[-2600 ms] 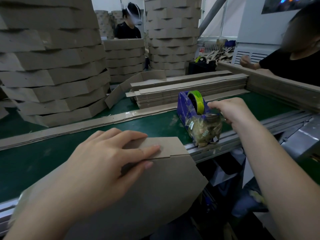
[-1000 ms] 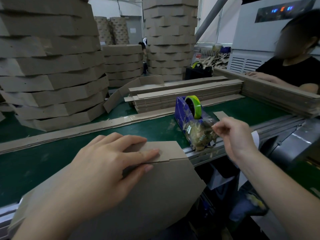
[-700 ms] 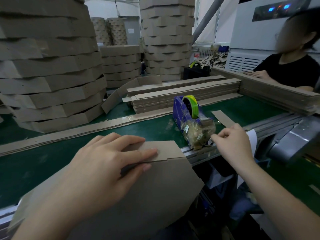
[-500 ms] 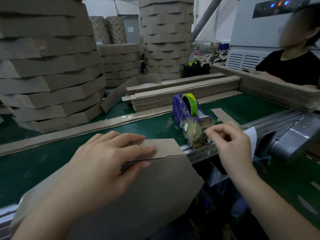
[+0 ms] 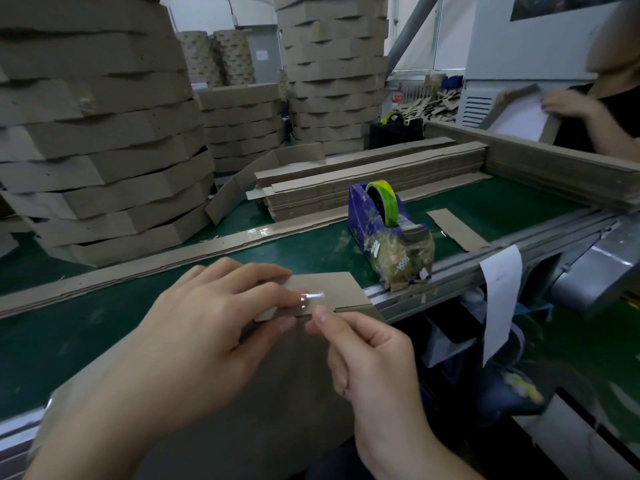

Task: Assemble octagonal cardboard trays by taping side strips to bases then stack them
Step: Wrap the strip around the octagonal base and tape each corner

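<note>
A cardboard tray base [image 5: 277, 393] overhangs the near edge of the green belt, with a side strip [image 5: 332, 289] lying along its far edge. My left hand [image 5: 207, 327] lies flat over both, fingers pressing the strip where it meets the base. My right hand [image 5: 367, 355] pinches a short piece of clear tape [image 5: 310, 297] between thumb and forefinger and holds it over that joint, just by my left fingertips. The blue tape dispenser [image 5: 388, 233] with a green-yellow roll stands to the right on the belt's rail.
Tall stacks of finished trays [image 5: 104, 150] rise at the left and back. Bundles of flat side strips [image 5: 363, 181] lie behind the dispenser, and one long strip [image 5: 138, 268] crosses the belt. A person in black [image 5: 602, 116] handles cardboard at the far right.
My right hand has left the dispenser with a torn piece of tape and moved left to the joint beside my left fingers. My left hand has stayed pressed on the cardboard.
</note>
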